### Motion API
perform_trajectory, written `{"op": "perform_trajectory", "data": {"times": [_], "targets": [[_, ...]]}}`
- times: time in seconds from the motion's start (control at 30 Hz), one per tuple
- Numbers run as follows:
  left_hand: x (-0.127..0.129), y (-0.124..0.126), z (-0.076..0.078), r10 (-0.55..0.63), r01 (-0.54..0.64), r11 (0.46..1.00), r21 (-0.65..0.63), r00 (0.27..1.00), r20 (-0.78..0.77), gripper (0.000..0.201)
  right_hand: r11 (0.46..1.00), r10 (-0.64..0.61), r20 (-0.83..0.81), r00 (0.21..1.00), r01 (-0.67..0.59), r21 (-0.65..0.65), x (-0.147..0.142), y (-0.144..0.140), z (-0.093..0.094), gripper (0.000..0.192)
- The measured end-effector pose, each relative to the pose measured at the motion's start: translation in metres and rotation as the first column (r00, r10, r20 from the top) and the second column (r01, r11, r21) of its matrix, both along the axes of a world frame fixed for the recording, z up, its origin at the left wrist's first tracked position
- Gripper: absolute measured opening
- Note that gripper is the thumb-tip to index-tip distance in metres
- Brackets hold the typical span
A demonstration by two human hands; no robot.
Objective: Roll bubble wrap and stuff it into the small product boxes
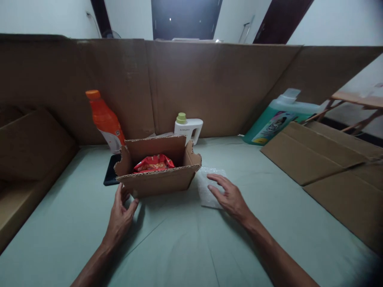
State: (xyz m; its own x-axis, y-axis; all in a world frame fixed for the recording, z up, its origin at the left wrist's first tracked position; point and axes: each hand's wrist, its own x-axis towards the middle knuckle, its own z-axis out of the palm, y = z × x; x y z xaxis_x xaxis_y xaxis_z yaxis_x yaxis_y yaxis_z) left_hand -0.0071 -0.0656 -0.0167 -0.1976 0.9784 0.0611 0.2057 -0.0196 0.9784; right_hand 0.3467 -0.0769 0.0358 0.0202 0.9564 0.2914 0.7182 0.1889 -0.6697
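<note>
**Hands at a Small Cardboard Box, Bubble Wrap Under the Right**

Left hand point(121, 213) at seven o'clock of the cardboard box point(158, 181), fingers loosely spread, tips touching the near left corner, gripping nothing. Right hand point(229, 195) at four o'clock of the box, laid flat with fingers spread on a sheet of bubble wrap point(206, 185) that lies on the green table point(179, 247) just beside the box's right wall. Inside the box, a red snack packet point(154, 162).

Behind, at eleven o'clock, an orange bottle point(106, 119) leaning; at one o'clock, a white jug point(189, 126) with green cap; under the far left corner, a dark flat thing point(111, 175). At two o'clock, well apart, a green detergent jug point(278, 119).

Risk, as a judgement: light box, open top, held at one corner only — likely to swivel or slide back into the leaning bottle if nudged. Slick wrap likely to slip under a flat palm.
</note>
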Motion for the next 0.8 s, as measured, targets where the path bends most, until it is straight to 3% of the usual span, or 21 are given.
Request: {"op": "perform_trajectory", "data": {"times": [0.13, 0.3, 0.43, 0.53, 0.6, 0.67, 0.8], "targets": [[-0.009, -0.030, -0.002, 0.028, -0.029, 0.996, -0.083, 0.999, -0.020, 0.085, 0.998, 0.013, 0.252, 0.968, 0.001, -0.058, 0.038, -0.015, -0.014, 0.033], [-0.004, -0.067, 0.001, -0.038, 0.039, 0.999, 0.005, 0.984, -0.177, 0.066, 0.997, -0.037, 0.445, 0.895, 0.063, -0.044, 0.031, 0.004, -0.031, 0.045], [-0.005, -0.094, -0.003, -0.083, 0.111, 0.991, 0.074, 0.945, -0.316, 0.044, 0.996, -0.057, 0.433, 0.900, 0.080, -0.035, 0.029, 0.012, -0.022, 0.031], [-0.007, -0.108, -0.004, -0.102, 0.157, 0.982, 0.106, 0.911, -0.400, 0.037, 0.997, -0.045, 0.397, 0.917, 0.068, -0.043, 0.029, -0.003, -0.004, 0.019], [-0.004, -0.115, -0.001, -0.146, 0.226, 0.965, 0.131, 0.883, -0.445, 0.041, 0.999, 0.010, 0.332, 0.943, 0.008, -0.052, 0.022, -0.024, 0.010, 0.017], [0.006, -0.118, 0.003, -0.207, 0.314, 0.936, 0.160, 0.857, -0.472, 0.056, 0.992, 0.124, 0.215, 0.969, -0.115, -0.054, 0.005, -0.051, 0.021, 0.017], [0.033, -0.118, 0.006, -0.341, 0.490, 0.849, 0.197, 0.794, -0.504, 0.088, 0.913, 0.408, 0.093, 0.908, -0.406, -0.042, -0.043, -0.104, 0.027, 0.017]]}}
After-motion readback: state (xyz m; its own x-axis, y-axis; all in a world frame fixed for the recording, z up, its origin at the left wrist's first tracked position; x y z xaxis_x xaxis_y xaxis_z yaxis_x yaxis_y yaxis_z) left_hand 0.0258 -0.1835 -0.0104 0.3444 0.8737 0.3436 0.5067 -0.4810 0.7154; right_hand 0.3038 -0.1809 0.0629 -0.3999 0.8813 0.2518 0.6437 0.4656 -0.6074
